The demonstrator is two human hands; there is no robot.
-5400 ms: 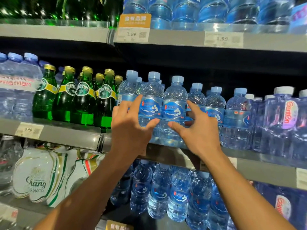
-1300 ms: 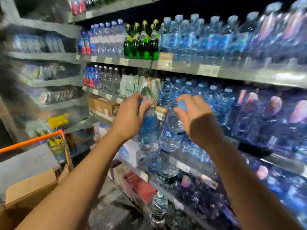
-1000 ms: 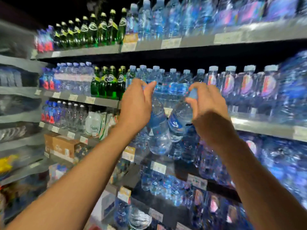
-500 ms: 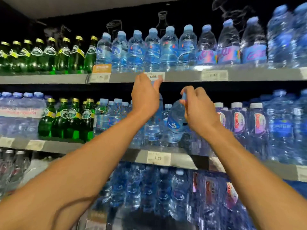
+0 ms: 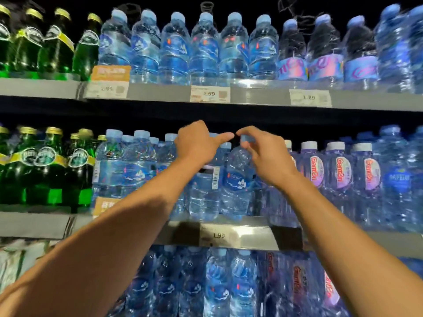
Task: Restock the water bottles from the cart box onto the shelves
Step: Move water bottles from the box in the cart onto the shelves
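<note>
Both hands are at the middle shelf [image 5: 251,235]: the right hand [image 5: 265,154] pinches the cap of a water bottle [image 5: 238,179] standing at the front edge, the left hand's [image 5: 196,143] grip tops its neighbour [image 5: 203,193], and the cart box is out of sight, so what remains is unclear.

The single head-worn camera looks forward and slightly upward, close to a wall of store shelves [image 5: 160,94], with both forearms reaching in from the bottom corners. Its wide lens bows the shelf edges near the frame's sides. No second view exists, so nothing is shared between views.
</note>
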